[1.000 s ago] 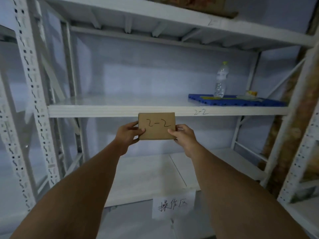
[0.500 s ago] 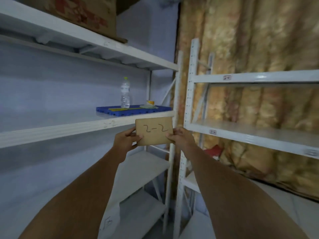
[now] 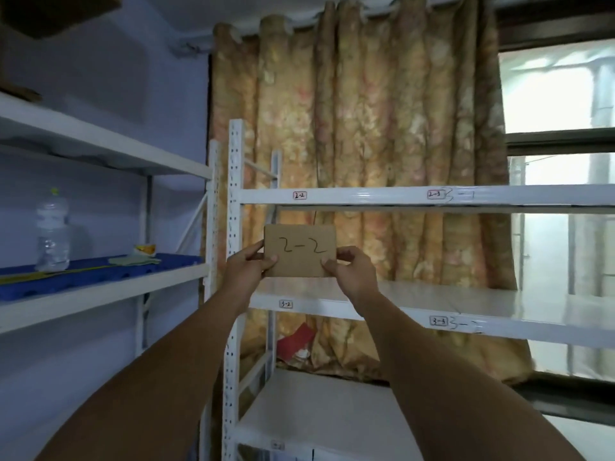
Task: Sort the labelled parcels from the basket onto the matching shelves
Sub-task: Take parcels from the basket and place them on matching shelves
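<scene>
The white rack (image 3: pixel 234 181) beyond the fingertips is where a mistake is most likely to be made. Its upper shelf (image 3: pixel 366 196), above the fingers, is tagged with a small 2-2 label (image 3: pixel 299 195), while the lower shelf (image 3: pixel 432 296), just below and behind them, is tagged with a 3-2 label (image 3: pixel 286 304). As that board is the nearer one, the parcel (image 3: pixel 301 251) could wrongly be set down there. The parcel, marked 2-2 by hand, is held upright in front of the gap between the two shelves and is pinched at its lower corners only. The left hand (image 3: pixel 244 272) has its thumb laid on the face and its fingers (image 3: pixel 256 249) taken round the left edge, and the right hand (image 3: pixel 354 277) is closed on the right corner likewise. With so low a hold, the parcel might be tipped or dropped as it is raised over the beam. The top of the upper shelf is hidden from below, so what lies there cannot be told. The basket is not seen. The fingers behind the parcel are covered, its thickness is not shown, and the handwriting beside the tags further right cannot be read with certainty.
</scene>
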### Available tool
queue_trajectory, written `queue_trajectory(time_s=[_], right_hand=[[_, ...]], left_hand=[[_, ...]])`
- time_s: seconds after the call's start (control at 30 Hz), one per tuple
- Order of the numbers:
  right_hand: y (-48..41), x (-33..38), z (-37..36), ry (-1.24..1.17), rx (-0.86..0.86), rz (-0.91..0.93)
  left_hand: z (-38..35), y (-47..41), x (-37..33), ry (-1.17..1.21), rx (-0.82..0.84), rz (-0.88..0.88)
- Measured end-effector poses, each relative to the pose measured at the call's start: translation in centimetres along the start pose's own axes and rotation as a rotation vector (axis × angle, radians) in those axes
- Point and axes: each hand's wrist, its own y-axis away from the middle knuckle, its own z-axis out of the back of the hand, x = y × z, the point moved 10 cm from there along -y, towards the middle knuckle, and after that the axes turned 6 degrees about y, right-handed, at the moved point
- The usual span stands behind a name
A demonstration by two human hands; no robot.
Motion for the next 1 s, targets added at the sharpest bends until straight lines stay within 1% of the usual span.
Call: queue_trajectory(time_s=[0.17,0.27,0.37,0.47,0.67,0.83,1.0], right_hand=[[-7.0,2.2,0.5,-0.032,-0.051,0.111],[-11.2,4.2,0.1,-0.032,-0.087,0.183],[-15.1,6.0,-1.4,-0.019,-0.101,0.252],[-19.3,7.1,-3.9,0.049,-0.125,0.297],[-26.7,8.8,-7.6,0.14,-0.221,0.399],[-31.9,9.5,-8.6,0.326,-0.333,0.429],[-37.1,8.7,-10.4,0.56,-0.313,0.334]], left_hand=[[-2.9,-7.3,-2.9,-0.005,-0.002,-0.129],[-3.5,-12.0,-4.5,-0.023,-0.055,-0.207],[-3.8,-16.5,-5.6,-0.051,-0.128,-0.296],[-3.6,-21.0,-6.3,-0.069,-0.186,-0.393],[-3.6,-30.0,-6.6,-0.128,-0.206,-0.505],[-5.6,-36.4,-7.1,-0.325,-0.123,-0.541],[-7.6,-40.9,-6.2,-0.635,-0.068,-0.512]])
